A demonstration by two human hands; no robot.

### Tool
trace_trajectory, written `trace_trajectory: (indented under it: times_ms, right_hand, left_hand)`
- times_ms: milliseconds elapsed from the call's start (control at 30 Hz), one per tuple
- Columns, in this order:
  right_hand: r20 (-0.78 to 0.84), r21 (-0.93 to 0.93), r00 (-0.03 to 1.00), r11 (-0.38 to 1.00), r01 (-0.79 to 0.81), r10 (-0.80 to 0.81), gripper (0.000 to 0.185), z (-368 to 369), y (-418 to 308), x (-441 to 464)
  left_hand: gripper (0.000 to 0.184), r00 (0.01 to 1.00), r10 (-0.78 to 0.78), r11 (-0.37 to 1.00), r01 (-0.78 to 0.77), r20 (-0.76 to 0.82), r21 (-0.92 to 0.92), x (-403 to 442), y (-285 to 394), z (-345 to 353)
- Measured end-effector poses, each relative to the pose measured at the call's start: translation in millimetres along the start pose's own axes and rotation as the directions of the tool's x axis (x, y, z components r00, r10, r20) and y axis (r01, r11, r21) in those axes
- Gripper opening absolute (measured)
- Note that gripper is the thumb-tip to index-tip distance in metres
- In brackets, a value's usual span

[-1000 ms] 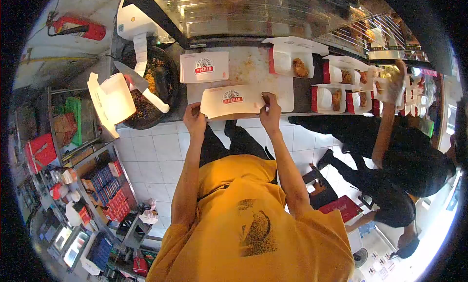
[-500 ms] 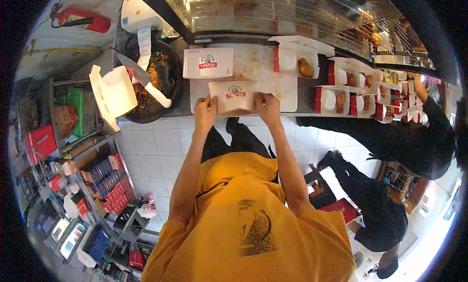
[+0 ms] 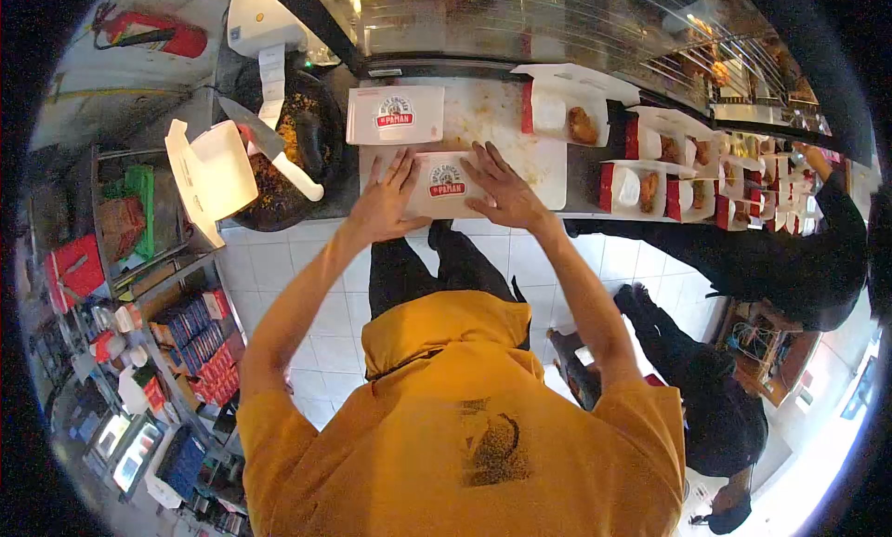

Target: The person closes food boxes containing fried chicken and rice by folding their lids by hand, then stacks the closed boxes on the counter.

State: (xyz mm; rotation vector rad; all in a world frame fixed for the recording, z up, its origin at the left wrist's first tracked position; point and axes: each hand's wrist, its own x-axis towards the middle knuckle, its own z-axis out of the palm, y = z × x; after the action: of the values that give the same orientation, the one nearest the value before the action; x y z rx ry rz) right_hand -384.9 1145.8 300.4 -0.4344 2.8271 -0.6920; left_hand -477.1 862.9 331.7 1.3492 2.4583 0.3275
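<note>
A white box with a red printed logo (image 3: 446, 186) lies flat at the near edge of the white board (image 3: 548, 179). My left hand (image 3: 386, 201) rests on its left side, fingers spread. On its right side my right hand (image 3: 505, 191) lies with its fingers apart. Just behind is another closed box with the same logo (image 3: 394, 115). Crumbs are scattered over the board.
A knife (image 3: 279, 161) lies across a black pan (image 3: 311, 119) at left, beside an open box (image 3: 214, 175). Open boxes with chicken (image 3: 639, 191) line the counter at right. Two people in black (image 3: 790, 268) are at right; one reaches toward the boxes.
The box, earlier held up and bent between my fingers, now lies flat on the board. Both hands have opened and spread over its sides. The nearer co-worker's arm has moved back to the right.
</note>
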Motion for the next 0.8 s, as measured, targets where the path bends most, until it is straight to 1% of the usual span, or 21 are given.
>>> trace_trajectory:
  times_ms: [33, 67, 133, 233, 333, 367, 433, 533, 567, 633, 667, 733, 767, 800]
  right_hand:
    - [0.065, 0.001, 0.997, 0.999, 0.035, -0.035, 0.081, -21.3, 2.0, 0.5]
    - [0.13, 0.008, 0.989, 0.998, 0.069, -0.069, 0.084, -35.4, 1.6, 2.4]
    - [0.093, 0.038, 0.991, 0.995, 0.093, -0.096, 0.085, -29.9, 10.6, 5.6]
    - [0.069, 0.101, 0.993, 0.991, 0.091, -0.098, 0.083, -27.4, 16.0, 6.4]
    - [0.026, 0.143, 0.996, 0.986, 0.08, -0.085, 0.082, -28.1, 10.2, 3.3]
    - [0.005, 0.151, 0.997, 0.986, 0.077, -0.079, 0.083, -28.4, 7.9, 1.8]
    - [-0.041, 0.23, 0.997, 0.971, 0.07, -0.062, 0.079, -24.5, 10.0, 0.3]
    - [-0.131, 0.34, 0.991, 0.939, 0.063, -0.019, 0.069, -16.0, 5.0, -4.0]
    - [-0.166, 0.371, 0.986, 0.927, 0.061, 0.001, 0.066, -13.5, 1.4, -7.2]
    - [-0.265, 0.488, 0.945, 0.872, -0.039, 0.19, 0.057, 15.8, -9.3, -20.1]
    - [-0.304, 0.547, 0.908, 0.833, -0.08, 0.287, 0.054, 32.3, -16.4, -26.7]
    - [-0.398, 0.586, 0.807, 0.798, -0.143, 0.437, 0.051, 56.4, -35.1, -37.0]
    - [-0.44, 0.607, 0.743, 0.777, -0.167, 0.504, 0.05, 63.8, -44.0, -37.1]
    - [-0.468, 0.649, 0.669, 0.738, -0.184, 0.578, 0.044, 65.3, -52.6, -35.4]
  left_hand:
    - [0.102, 0.998, 0.03, 0.999, -0.029, 0.048, -0.015, 4.1, -7.0, -7.8]
    - [0.105, 0.997, 0.058, 0.998, -0.056, 0.047, -0.036, 6.7, -16.1, -5.7]
    - [0.111, 0.992, 0.114, 0.991, -0.11, 0.052, -0.083, 8.2, -28.1, 2.0]
    - [0.11, 0.991, 0.109, 0.965, -0.123, -0.072, -0.231, 7.0, -24.9, 2.8]
    - [0.107, 0.987, 0.069, 0.946, -0.111, -0.147, -0.305, 5.8, -23.4, 15.0]
    - [0.105, 0.985, 0.06, 0.93, -0.113, -0.159, -0.349, 7.0, -23.9, 17.9]
    - [0.1, 0.983, 0.034, 0.893, -0.112, -0.183, -0.436, 7.4, -25.2, 24.2]
    - [0.082, 0.981, -0.01, 0.859, -0.091, -0.195, -0.503, 2.0, -13.5, 23.4]
    - [0.075, 0.965, -0.058, 0.841, -0.091, -0.256, -0.533, 0.3, -9.1, 28.5]
    - [0.063, 0.915, -0.163, 0.802, -0.095, -0.37, -0.59, -6.0, 2.8, 49.4]
    - [0.059, 0.877, -0.269, 0.774, -0.048, -0.397, -0.631, -8.1, 12.4, 57.4]
    - [0.053, 0.772, -0.474, 0.695, 0.033, -0.424, -0.718, -10.8, 37.5, 72.0]
    - [0.053, 0.736, -0.505, 0.696, 0.038, -0.451, -0.717, -9.8, 44.4, 79.9]
    - [0.052, 0.699, -0.534, 0.697, 0.045, -0.476, -0.716, -9.5, 50.5, 86.0]
